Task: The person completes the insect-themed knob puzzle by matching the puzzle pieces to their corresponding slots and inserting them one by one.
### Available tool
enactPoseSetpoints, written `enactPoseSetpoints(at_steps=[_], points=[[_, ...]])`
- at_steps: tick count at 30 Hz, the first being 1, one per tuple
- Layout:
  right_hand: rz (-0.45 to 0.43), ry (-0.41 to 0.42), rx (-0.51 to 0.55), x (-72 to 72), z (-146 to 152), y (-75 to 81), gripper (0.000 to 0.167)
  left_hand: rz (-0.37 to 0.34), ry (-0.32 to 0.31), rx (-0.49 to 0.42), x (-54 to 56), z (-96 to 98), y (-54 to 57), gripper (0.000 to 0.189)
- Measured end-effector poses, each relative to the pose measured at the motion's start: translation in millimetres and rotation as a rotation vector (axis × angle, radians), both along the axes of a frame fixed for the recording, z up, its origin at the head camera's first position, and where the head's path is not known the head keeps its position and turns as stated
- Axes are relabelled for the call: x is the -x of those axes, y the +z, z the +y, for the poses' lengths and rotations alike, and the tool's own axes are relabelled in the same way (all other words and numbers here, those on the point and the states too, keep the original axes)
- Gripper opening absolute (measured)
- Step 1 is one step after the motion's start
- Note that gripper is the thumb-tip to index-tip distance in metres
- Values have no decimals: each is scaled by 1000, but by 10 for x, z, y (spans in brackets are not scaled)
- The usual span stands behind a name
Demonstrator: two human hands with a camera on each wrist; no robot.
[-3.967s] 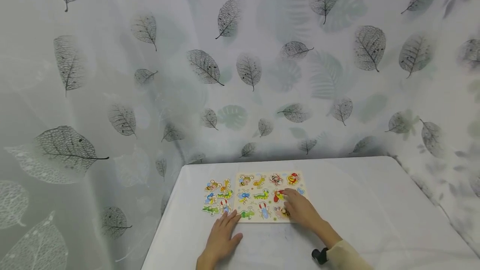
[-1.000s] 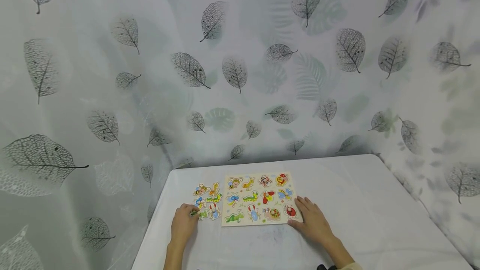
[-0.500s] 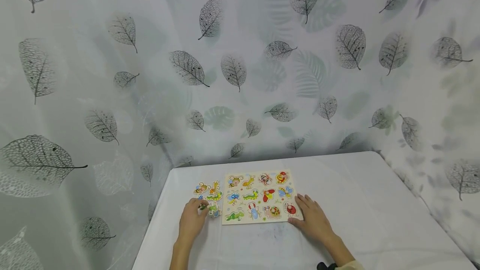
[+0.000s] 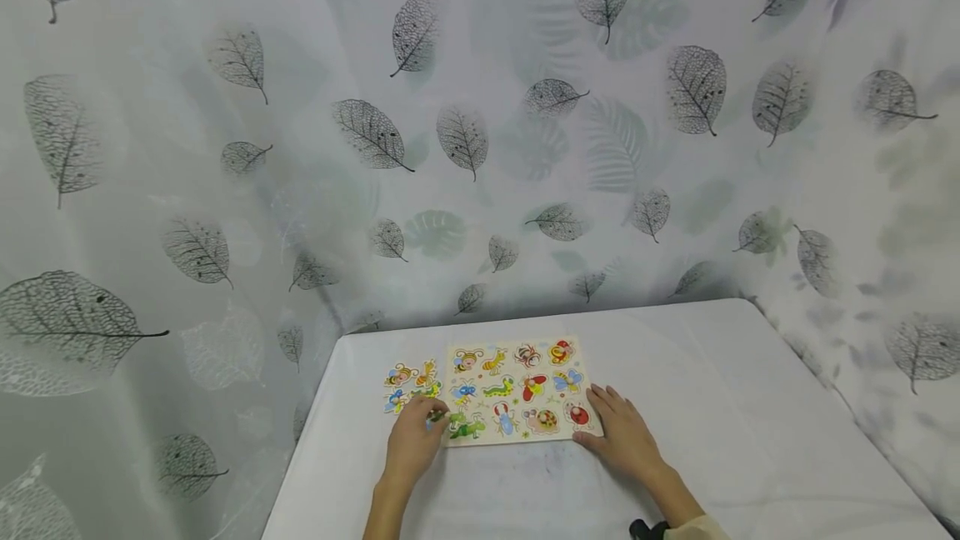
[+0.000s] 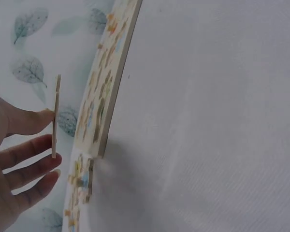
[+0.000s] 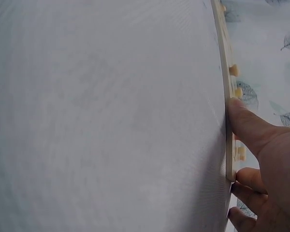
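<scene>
A thin wooden puzzle piece (image 5: 56, 104), green in the head view, is pinched between thumb and fingertips of my left hand (image 4: 411, 442). The left wrist view shows it edge-on, raised off the table. In the head view it is over the lower left corner of the insect puzzle board (image 4: 487, 441), by the grasshopper picture (image 4: 472, 427). My right hand (image 4: 628, 442) rests at the board's lower right corner, thumb on the front edge (image 6: 228, 145) and fingers along the right side. Beside the ladybug (image 4: 577, 415), the fingers look fairly straight.
Left of the board lie several loose insect pieces, among them a bee (image 4: 398, 375), a giraffe-coloured insect (image 4: 426, 372) and a blue fly (image 4: 395, 401). My left hand hides part of this group. A white cloth covers the table (image 4: 712, 382); a leaf-print curtain (image 4: 495, 48) hangs behind.
My left hand has moved from the board's lower edge to the loose pieces, picked up a green one and carried it right to the board. My right hand has shifted from the pictures to the right corner.
</scene>
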State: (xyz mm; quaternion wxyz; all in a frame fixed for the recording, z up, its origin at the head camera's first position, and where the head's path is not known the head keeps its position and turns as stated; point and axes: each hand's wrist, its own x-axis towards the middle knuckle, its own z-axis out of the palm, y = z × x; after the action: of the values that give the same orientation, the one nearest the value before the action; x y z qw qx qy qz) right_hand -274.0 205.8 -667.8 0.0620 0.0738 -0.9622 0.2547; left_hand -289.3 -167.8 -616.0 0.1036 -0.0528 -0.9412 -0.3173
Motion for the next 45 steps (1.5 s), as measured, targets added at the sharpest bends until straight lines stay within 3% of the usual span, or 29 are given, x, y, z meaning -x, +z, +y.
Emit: enactPoseSetpoints(at_steps=[8,23,45], points=[[0,3,-6,28,-15,19,89,-59,13,22,27,144,-103,11],[-17,-12,-1,40,-34,-6,89,-28,15,113,50,280,-147,9],[1,-4,16,-39,-10,12,87,2,55,139,40,316,-282,11]])
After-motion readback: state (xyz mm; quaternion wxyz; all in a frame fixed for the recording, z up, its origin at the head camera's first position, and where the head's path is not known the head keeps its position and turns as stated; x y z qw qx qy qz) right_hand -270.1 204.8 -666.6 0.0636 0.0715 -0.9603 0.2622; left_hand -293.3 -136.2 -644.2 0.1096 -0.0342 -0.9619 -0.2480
